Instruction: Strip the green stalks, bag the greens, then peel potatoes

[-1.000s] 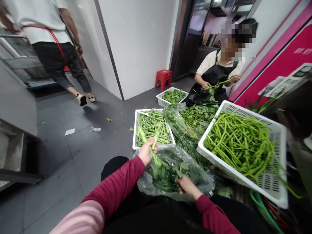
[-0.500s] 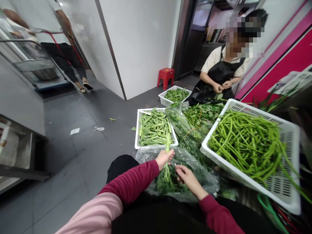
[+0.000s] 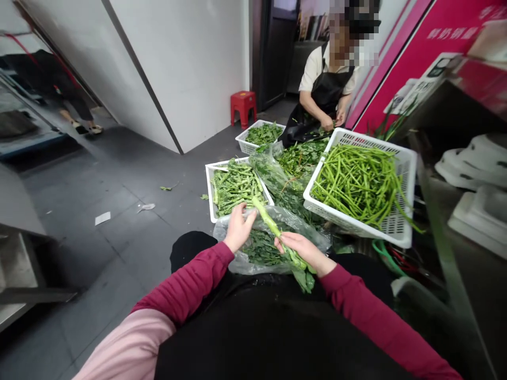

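My right hand is closed round a thick, pale green leafy vegetable stalk. The stalk slants up to the left, and its leafy end hangs below the hand. Just left of the stalk's upper end is my left hand, fingers apart, with nothing visible in it. Under both hands lies a clear plastic bag with dark green leaves in it. Beyond my left hand stands a white basket of similar cut stalks.
On the right, a tilted white basket holds long thin green stems. Leafy greens are heaped behind the bag. A co-worker in a black apron sits beyond, near a small basket and a red stool.
The stalk has passed from my left hand to my right, which has come up to grip it. My left hand has let go and moved left. The view has turned rightward.
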A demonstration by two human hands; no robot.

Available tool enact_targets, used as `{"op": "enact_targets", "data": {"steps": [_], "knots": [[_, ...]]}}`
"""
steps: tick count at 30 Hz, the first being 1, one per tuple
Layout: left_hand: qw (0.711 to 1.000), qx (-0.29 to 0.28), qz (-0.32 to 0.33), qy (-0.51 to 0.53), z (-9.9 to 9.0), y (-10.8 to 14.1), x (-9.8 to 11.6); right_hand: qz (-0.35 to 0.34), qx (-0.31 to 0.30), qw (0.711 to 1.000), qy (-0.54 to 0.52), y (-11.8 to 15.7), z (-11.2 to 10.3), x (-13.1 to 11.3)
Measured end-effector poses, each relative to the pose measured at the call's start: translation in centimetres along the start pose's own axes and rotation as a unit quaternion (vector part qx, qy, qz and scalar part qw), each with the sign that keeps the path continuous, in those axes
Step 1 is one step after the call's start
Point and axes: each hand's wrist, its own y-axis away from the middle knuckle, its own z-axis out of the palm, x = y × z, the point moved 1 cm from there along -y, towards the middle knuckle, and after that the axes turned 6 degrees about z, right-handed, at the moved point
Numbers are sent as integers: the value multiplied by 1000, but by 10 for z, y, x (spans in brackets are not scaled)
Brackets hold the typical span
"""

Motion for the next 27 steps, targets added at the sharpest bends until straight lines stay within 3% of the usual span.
{"op": "enact_targets", "data": {"steps": [2, 4, 7, 9, 13, 15, 17, 19, 20, 23, 27], "knots": [[989, -29, 118, -79, -19, 0, 10, 14, -21, 999, -25, 5, 1, -6], [958, -153, 213, -117, -26, -2, 20, 40, -58, 997, -25, 9, 3, -9], [908, -343, 224, -92, -25, -10, 25, 77, -102, 992, -20, 14, 9, -9], [902, -378, 201, -52, -22, -16, 24, 104, -97, 988, -57, 16, 11, -7], [924, -338, 180, 4, -9, -2, 19, 129, -120, 967, -184, 14, 15, 1], [935, -332, 123, 30, 5, 19, 18, 85, -63, 968, -229, 11, 18, 1], [942, -326, 14, 84, 22, 43, 18, 35, 28, 965, -257, 8, 23, 1], [943, -299, -80, 119, 36, 62, 19, 12, 79, 958, -277, 5, 28, 3], [950, -275, -96, 108, 41, 67, 19, 6, 100, 953, -287, 4, 30, 5], [978, -205, -38, -12, 43, 69, 22, 3, 179, 931, -319, 1, 27, 11], [977, -173, 0, -124, 28, 64, 21, -5, 228, 878, -420, 4, 0, 8]]}}
